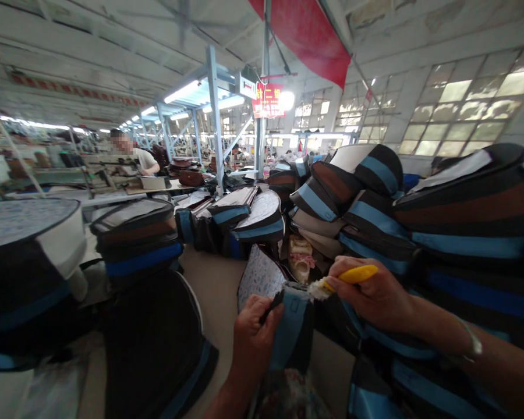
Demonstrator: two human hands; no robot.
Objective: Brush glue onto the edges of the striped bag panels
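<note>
Left hand (255, 326) pinches a bag (293, 320); right hand (375, 299) grips brush (356, 274), bristles (318, 290) by bag's edge. Stacks (475, 203) crowd both sides, contents hidden.

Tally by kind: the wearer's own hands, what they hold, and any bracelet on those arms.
Hands: 2 (left hand, right hand)
Yellow-handled brush, in the right: 1
Black-and-blue sewn piece, in the left: 1
Bracelet, right wrist: 1
Total: 5

Left hand (255, 329): I hold it pinched closed
Left forearm (227, 393): below my hand
Right hand (371, 294): gripping, right of my left
Right forearm (504, 364): to my hand's right
</note>
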